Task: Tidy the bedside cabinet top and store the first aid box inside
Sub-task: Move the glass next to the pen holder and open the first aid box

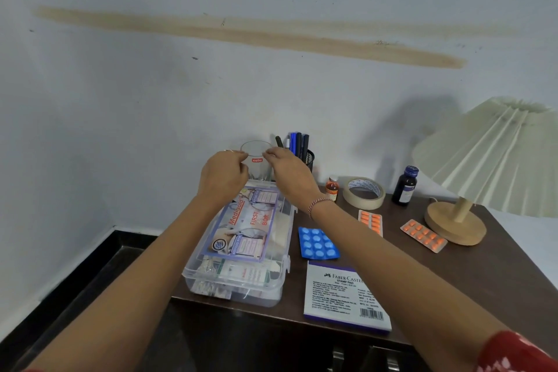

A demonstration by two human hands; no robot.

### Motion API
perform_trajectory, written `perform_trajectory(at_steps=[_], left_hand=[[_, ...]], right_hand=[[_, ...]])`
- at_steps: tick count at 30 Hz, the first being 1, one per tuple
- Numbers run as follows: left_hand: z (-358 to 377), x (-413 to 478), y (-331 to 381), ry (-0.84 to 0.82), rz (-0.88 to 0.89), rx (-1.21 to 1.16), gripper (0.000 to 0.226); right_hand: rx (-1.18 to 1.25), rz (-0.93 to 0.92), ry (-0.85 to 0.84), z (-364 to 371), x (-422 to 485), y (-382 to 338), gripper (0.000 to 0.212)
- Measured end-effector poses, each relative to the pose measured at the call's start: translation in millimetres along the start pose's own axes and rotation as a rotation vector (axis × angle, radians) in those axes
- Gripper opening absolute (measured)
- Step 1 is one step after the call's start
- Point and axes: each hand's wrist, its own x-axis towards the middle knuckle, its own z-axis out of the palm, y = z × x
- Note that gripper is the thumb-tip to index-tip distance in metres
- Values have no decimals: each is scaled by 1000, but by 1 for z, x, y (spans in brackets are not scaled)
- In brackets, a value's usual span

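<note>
A clear plastic first aid box (pixel 241 251) with a printed label lies shut at the left end of the dark cabinet top (pixel 453 275). Behind it, by the wall, stands a clear drinking glass (pixel 257 164) with a red sticker. My left hand (pixel 222 175) and my right hand (pixel 290 170) pinch the glass rim from either side. On the top lie a blue pill strip (pixel 317 243), two orange pill strips (pixel 372 222) (pixel 423 235), a stamp pad box (pixel 344 296), a tape roll (pixel 363 192), a small orange bottle (pixel 332 187) and a dark bottle (pixel 405 186).
A black mesh pen holder (pixel 303 149) with several pens stands right behind my right hand. A lamp with a pleated shade (pixel 495 157) and wooden base (pixel 456 222) fills the right end. The wall is close behind. Drawer handles (pixel 338 356) show below the front edge.
</note>
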Motion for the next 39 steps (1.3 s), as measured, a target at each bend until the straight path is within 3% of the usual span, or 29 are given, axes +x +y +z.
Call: perform_trajectory(at_steps=[4, 20, 24, 30, 35, 39], left_hand=[[-2, 5, 2, -49, 44, 122, 39], [1, 22, 9, -124, -35, 214, 37], [2, 10, 7, -163, -39, 180, 48], [-11, -7, 13, -261, -67, 216, 54], [-21, -36, 38, -412, -154, 245, 62], [-27, -67, 66, -438, -206, 182, 64]], right_hand=[[-20, -14, -27, 0, -6, 3, 68], [-46, 4, -91, -1, 11, 0, 69], [-59, -37, -117, 0, -4, -1, 70], [-87, 4, -213, -17, -24, 4, 53], [-146, 32, -321, -35, -51, -1, 68], [-149, 90, -305, -46, -78, -12, 71]])
